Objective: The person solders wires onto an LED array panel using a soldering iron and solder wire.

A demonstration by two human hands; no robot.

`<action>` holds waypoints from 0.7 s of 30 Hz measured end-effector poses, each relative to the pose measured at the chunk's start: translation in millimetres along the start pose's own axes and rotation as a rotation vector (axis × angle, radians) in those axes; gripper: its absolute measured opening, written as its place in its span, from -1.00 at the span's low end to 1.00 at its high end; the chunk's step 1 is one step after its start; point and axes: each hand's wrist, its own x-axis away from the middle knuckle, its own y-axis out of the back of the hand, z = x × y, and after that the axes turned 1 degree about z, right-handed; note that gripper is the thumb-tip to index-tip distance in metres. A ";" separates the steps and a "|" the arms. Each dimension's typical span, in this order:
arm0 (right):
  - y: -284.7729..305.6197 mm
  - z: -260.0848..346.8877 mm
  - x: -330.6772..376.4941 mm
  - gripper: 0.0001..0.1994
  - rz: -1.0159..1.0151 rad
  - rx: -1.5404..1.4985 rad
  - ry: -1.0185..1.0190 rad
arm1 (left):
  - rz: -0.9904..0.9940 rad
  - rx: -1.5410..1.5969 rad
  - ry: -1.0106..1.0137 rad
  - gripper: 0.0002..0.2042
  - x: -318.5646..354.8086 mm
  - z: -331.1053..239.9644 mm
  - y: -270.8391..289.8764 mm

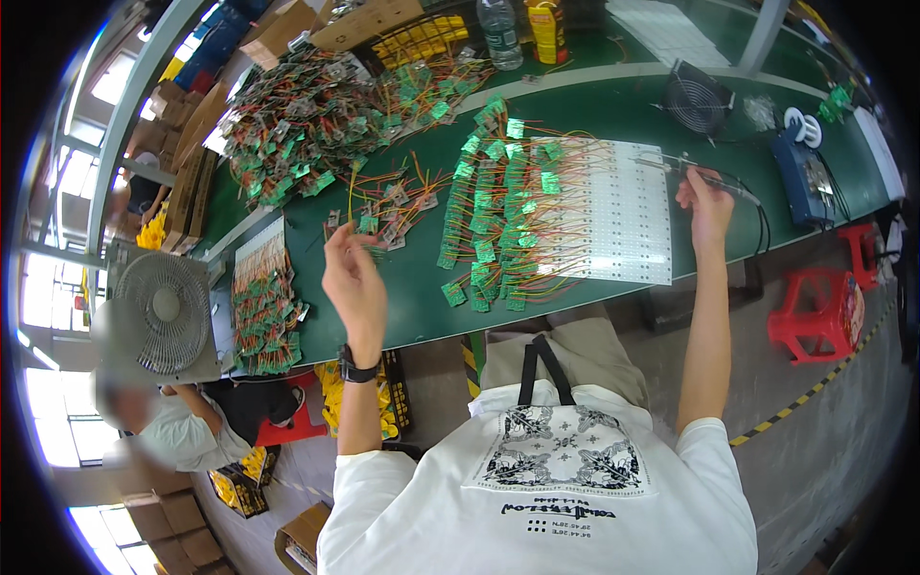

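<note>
My left hand is over the table's left part, its fingers drawn together beside a loose group of small circuit boards with wires. Thin wires show around the fingertips; what the fingers pinch is too small to make out. In my right hand is a soldering iron, its tip pointing left over a white perforated board. Rows of green circuit boards lie along that board's left side, their red and yellow wires reaching across onto it.
A large heap of wired circuit boards stands at the back left. Another wired batch lies near the left edge. A black fan and a blue soldering unit are at right. A bottle stands behind. Someone sits at lower left.
</note>
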 end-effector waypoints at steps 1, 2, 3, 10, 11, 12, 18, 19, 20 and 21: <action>-3.8 0.2 0.6 -0.81 0.018 0.009 -0.002 | 0.052 0.254 0.119 -0.80 4.5 -10.6 -8.5; -6.2 0.3 0.4 -0.80 0.021 0.009 -0.016 | 0.118 0.486 0.114 -0.81 6.5 -11.9 -22.8; -3.8 -1.5 -0.8 -0.80 0.016 0.021 -0.019 | 0.276 0.568 0.194 -0.82 4.9 -25.3 -30.7; -1.0 -3.0 -4.4 -0.80 0.010 -0.016 -0.049 | 0.617 0.814 0.038 -0.78 -4.2 -84.9 -103.8; 0.3 -2.2 -3.2 -0.80 0.013 -0.017 -0.046 | 0.651 0.907 0.045 -0.74 -5.2 -94.1 -112.4; -1.0 2.0 -3.9 -0.80 0.004 -0.024 -0.034 | 0.683 0.949 0.027 -0.70 -8.5 -98.7 -123.7; 2.6 -0.3 -3.2 -0.80 0.010 -0.013 -0.051 | 0.885 0.754 -0.113 -0.75 -28.6 -107.6 -177.1; 2.3 1.5 -2.7 -0.81 0.009 -0.005 -0.049 | 0.970 0.666 -0.095 -0.75 -32.1 -106.2 -185.7; 2.8 -0.3 -3.2 -0.81 0.012 -0.005 -0.045 | 1.008 0.558 -0.144 -0.79 -32.9 -105.0 -194.4; -0.3 -2.1 -3.5 -0.81 -0.002 -0.006 -0.038 | 1.019 0.558 -0.156 -0.79 -34.1 -98.2 -203.7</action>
